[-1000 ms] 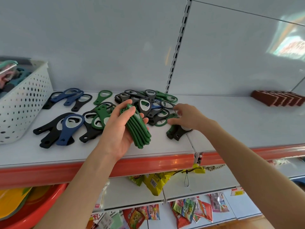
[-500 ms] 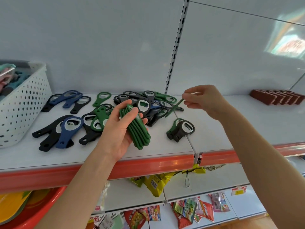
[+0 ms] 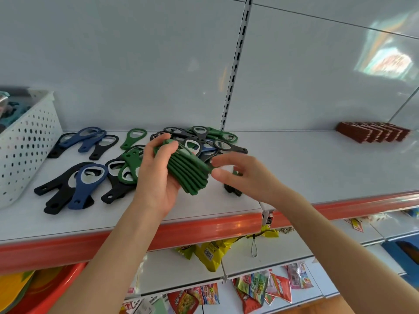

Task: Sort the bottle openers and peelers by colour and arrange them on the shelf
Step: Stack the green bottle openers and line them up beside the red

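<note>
Centre frame: stack of green bottle openers (image 3: 188,173), fanned and tilted, gripped by the left hand (image 3: 156,177). Left and behind it: loose black, blue and green openers (image 3: 90,177) lying flat on the white shelf (image 3: 317,168).

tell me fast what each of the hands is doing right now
Left hand: closed around a stack of green bottle openers.
Right hand: blurred, thumb and forefinger at the stack's end; pinching or just touching cannot be told.

Stacked bottle openers (image 3: 189,177) were dark green. Loose stock — blue opener (image 3: 78,196), black opener (image 3: 96,154), green opener (image 3: 127,143). Basket (image 3: 25,150) was white, dotted with round holes. Shelf (image 3: 317,166) was white — edge strip (image 3: 204,227) orange-red. Far stack (image 3: 374,132) was brick red.
</note>
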Motion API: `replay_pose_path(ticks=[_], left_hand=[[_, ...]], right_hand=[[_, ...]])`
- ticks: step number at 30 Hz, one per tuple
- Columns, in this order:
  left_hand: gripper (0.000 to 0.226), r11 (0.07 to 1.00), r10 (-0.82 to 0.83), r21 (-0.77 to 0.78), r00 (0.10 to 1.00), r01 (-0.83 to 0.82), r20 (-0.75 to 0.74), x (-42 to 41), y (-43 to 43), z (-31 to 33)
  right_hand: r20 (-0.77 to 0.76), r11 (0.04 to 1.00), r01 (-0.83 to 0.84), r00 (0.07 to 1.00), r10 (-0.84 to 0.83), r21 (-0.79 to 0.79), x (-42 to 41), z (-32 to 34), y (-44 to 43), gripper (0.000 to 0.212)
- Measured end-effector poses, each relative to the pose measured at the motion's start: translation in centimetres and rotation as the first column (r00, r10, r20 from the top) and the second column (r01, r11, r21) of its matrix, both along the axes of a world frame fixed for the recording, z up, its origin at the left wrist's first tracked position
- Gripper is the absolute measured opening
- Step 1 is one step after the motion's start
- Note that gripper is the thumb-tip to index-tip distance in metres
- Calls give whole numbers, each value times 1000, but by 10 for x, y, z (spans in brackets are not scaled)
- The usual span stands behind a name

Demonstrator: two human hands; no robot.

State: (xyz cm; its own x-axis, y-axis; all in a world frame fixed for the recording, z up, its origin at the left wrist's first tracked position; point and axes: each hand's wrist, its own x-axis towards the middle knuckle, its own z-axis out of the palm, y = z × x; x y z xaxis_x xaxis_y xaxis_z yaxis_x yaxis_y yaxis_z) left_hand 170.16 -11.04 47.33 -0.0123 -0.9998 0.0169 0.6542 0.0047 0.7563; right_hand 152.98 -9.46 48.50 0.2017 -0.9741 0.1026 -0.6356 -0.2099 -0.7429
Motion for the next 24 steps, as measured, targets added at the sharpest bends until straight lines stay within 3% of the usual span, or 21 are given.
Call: replay_pose_path(ticks=[3,10,13,17,24], left_hand=[[15,999,-44,12,998,44,-33,1,-1,-1],[14,995,-100,21,995,100,-18,1,-2,-5],[15,995,-89,35,996,89,-4,-1,-2,-6],[15,995,-88,41,996,88,-5,-2,-1,-7],[17,995,-90,52,996,91,-11,-3,2,-8]], right_hand=[[-206,999,-35,978,41,33,-13,-8,2,31],[-266,999,38,963,-37,-2,-43,-14,-3,9],[-429,997,80,901,-71,2,-40,-9,-6,23],[-673,983,180,724,-153,-30,-37,-4,-7,50],[-713,991,132,694,-96,-5,-38,3,-7,42]])
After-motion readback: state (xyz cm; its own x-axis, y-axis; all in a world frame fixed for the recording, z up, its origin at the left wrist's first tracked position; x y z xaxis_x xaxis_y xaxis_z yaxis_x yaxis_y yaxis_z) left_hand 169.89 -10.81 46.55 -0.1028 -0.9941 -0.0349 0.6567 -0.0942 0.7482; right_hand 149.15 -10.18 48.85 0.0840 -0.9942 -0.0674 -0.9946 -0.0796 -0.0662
